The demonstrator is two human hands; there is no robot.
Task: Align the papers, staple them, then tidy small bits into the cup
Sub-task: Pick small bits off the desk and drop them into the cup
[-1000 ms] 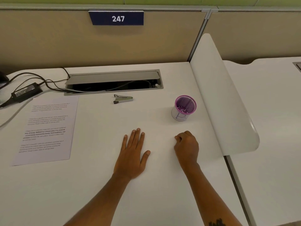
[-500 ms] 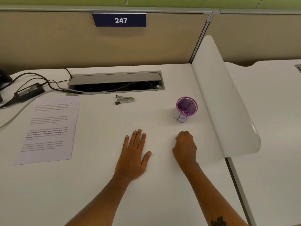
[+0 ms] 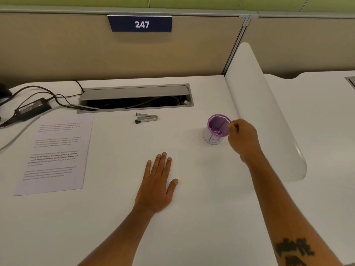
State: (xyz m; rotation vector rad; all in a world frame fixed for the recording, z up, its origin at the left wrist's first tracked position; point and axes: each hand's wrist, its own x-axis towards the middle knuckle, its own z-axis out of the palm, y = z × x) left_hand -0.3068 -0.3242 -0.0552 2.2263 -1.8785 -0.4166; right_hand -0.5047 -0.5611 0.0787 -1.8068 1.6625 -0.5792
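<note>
While your right hand [image 3: 242, 138] was pinched shut at the rim of the purple cup [image 3: 218, 129], whatever it held too small to see, you needed to release squarely over the opening, left hand [image 3: 156, 186] flat and empty.

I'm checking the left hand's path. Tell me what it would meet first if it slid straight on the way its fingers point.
The left hand lies flat on the desk, fingers pointing away and slightly right. Bare desk lies ahead; the line looks to pass right of the stapler, so probably the cable tray first, though the angle is uncertain.
</note>
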